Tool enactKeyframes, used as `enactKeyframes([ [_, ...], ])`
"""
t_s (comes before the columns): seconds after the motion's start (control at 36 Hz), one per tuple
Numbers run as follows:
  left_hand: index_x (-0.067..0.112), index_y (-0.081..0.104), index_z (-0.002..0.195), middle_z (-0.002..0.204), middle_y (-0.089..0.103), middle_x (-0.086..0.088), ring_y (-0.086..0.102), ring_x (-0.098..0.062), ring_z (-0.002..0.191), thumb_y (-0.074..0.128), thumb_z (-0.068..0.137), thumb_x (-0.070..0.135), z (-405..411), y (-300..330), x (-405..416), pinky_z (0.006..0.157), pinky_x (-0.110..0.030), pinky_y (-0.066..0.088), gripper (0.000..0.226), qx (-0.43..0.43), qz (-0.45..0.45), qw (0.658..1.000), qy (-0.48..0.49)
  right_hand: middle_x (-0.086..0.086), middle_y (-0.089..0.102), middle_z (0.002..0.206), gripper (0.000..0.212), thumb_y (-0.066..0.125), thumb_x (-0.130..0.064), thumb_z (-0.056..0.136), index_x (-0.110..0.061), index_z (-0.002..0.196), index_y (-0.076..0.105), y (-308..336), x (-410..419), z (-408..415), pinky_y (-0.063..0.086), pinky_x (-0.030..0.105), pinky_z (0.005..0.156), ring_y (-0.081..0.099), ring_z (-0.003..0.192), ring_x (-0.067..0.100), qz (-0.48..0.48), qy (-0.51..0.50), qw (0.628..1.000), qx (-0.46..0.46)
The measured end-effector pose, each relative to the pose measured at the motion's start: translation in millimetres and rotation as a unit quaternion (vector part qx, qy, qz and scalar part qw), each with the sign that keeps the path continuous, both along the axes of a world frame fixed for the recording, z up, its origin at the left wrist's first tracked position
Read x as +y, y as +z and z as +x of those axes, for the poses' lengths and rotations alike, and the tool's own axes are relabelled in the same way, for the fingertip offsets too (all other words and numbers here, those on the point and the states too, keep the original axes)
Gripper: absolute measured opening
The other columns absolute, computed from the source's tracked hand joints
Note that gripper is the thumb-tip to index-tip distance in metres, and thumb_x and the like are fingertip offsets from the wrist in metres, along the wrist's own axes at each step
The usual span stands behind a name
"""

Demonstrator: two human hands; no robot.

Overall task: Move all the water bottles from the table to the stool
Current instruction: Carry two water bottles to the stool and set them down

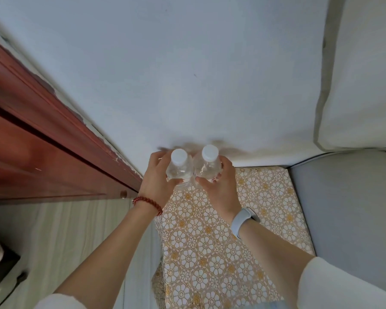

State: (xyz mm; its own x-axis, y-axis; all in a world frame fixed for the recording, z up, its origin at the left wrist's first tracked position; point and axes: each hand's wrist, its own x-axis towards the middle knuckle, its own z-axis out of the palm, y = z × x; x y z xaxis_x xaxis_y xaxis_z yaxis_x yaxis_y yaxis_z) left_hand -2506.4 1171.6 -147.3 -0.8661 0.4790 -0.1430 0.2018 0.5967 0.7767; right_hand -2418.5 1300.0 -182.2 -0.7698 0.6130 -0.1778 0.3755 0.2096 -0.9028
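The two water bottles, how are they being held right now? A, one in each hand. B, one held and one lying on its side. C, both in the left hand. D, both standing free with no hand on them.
A: the left hand grips the left bottle and the right hand grips the right bottle, side by side and upright.

The left hand (156,177) grips the left clear plastic white-capped water bottle (179,170); the right hand (218,186) grips the right clear plastic white-capped water bottle (207,167), touching it. Both stand above the far edge of the flower-patterned cloth-covered surface (210,241), wall behind.
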Motion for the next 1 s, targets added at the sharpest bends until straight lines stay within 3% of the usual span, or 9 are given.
enactKeyframes([
  [0.39, 0.012, 0.038, 0.129, 0.130, 0.042, -0.007, 0.048, -0.021, 0.115, 0.073, 0.071, 0.003, 5, -3, -4, 0.093, -0.045, 0.049, 0.068, 0.007, 0.015, 1.000, 0.011, 0.002, 0.029, 0.115, 0.070, 0.079, -0.018, 0.066, -0.009, 0.120, 0.035, 2, -14, -7, 0.050, 0.037, 0.090, 0.044, 0.114, 0.029, -0.035, -0.059, 0.998, 0.003],
  [0.53, 0.012, 0.034, 0.133, 0.136, 0.035, -0.007, 0.041, -0.016, 0.121, 0.072, 0.072, 0.006, 16, 1, -1, 0.094, -0.027, 0.040, 0.072, 0.034, -0.004, 0.999, 0.008, 0.008, 0.020, 0.140, 0.095, 0.075, -0.019, 0.072, -0.009, 0.143, 0.012, 14, -4, 0, 0.028, 0.023, 0.099, 0.024, 0.126, 0.010, -0.061, 0.016, 0.996, -0.065],
  [0.58, 0.014, 0.031, 0.135, 0.140, 0.032, -0.007, 0.034, -0.015, 0.128, 0.071, 0.074, 0.011, 22, 2, -5, 0.096, -0.023, 0.033, 0.073, 0.044, -0.010, 0.999, 0.026, 0.008, 0.015, 0.148, 0.097, 0.074, -0.022, 0.075, -0.011, 0.145, 0.007, 20, -1, 7, 0.025, 0.029, 0.108, 0.020, 0.136, 0.018, -0.068, 0.036, 0.993, -0.090],
  [0.64, 0.015, 0.031, 0.137, 0.142, 0.030, -0.007, 0.033, -0.017, 0.131, 0.069, 0.077, 0.016, 30, 12, -11, 0.100, -0.025, 0.032, 0.071, 0.031, -0.012, 0.998, 0.056, 0.008, 0.017, 0.150, 0.090, 0.070, -0.026, 0.079, -0.013, 0.145, 0.009, 34, 0, 17, 0.026, 0.040, 0.114, 0.021, 0.139, 0.023, -0.071, 0.039, 0.991, -0.110],
  [0.69, 0.014, 0.032, 0.137, 0.142, 0.031, -0.007, 0.038, -0.013, 0.126, 0.066, 0.081, 0.019, 37, 23, -20, 0.102, -0.025, 0.030, 0.066, 0.000, -0.019, 0.997, 0.079, 0.007, 0.029, 0.144, 0.070, 0.063, -0.025, 0.085, -0.015, 0.141, 0.023, 49, 1, 25, 0.034, 0.041, 0.109, 0.032, 0.133, 0.023, -0.074, 0.035, 0.989, -0.121],
  [0.75, 0.012, 0.037, 0.135, 0.139, 0.037, -0.008, 0.046, -0.006, 0.112, 0.063, 0.083, 0.021, 54, 41, -39, 0.097, -0.021, 0.031, 0.059, -0.027, -0.032, 0.993, 0.107, 0.002, 0.044, 0.133, 0.046, 0.055, -0.023, 0.089, -0.017, 0.132, 0.040, 72, -8, 42, 0.042, 0.031, 0.092, 0.048, 0.115, 0.018, -0.098, 0.043, 0.985, -0.133],
  [0.83, 0.011, 0.044, 0.130, 0.132, 0.047, -0.009, 0.046, -0.019, 0.119, 0.061, 0.084, 0.022, 84, 68, -77, 0.100, -0.029, 0.034, 0.051, -0.039, -0.051, 0.984, 0.165, -0.001, 0.057, 0.116, 0.031, 0.048, -0.023, 0.092, -0.019, 0.122, 0.050, 105, -30, 62, 0.039, 0.015, 0.062, 0.051, 0.076, 0.003, -0.113, 0.100, 0.979, -0.137],
  [0.89, 0.011, 0.045, 0.129, 0.132, 0.048, -0.009, 0.046, -0.023, 0.121, 0.059, 0.085, 0.022, 109, 86, -108, 0.099, -0.031, 0.035, 0.047, -0.036, -0.066, 0.977, 0.202, -0.007, 0.055, 0.107, 0.028, 0.047, -0.023, 0.092, -0.019, 0.120, 0.051, 128, -54, 74, 0.037, 0.008, 0.054, 0.049, 0.075, -0.003, -0.113, 0.156, 0.970, -0.150],
  [1.0, 0.011, 0.047, 0.128, 0.131, 0.046, -0.010, 0.045, -0.023, 0.118, 0.058, 0.086, 0.022, 160, 122, -182, 0.095, -0.029, 0.036, 0.045, -0.014, -0.104, 0.953, 0.285, -0.008, 0.055, 0.110, 0.029, 0.044, -0.025, 0.094, -0.016, 0.120, 0.052, 172, -122, 97, 0.039, 0.014, 0.079, 0.050, 0.097, 0.004, -0.074, 0.302, 0.937, -0.161],
])
